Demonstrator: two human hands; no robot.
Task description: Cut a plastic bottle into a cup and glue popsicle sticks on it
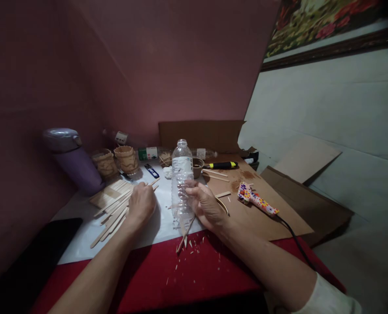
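My right hand [206,205] grips the lower part of an upright clear plastic bottle [181,174] that stands on the white sheet [161,218]. A thin wooden stick [185,233] leans at the bottle's base under that hand. My left hand [142,203] rests with fingers curled on a loose pile of wooden craft sticks [114,209] to the bottle's left; what the fingers pinch, if anything, is hidden.
A patterned glue gun [256,199] lies on brown cardboard [262,213] to the right, its cord trailing off. Behind stand two small stick-built cups [117,161], a purple flask [73,159], a yellow-black utility knife [222,165], lying bottles and a small bowl. Wood chips dot the red cloth [181,274].
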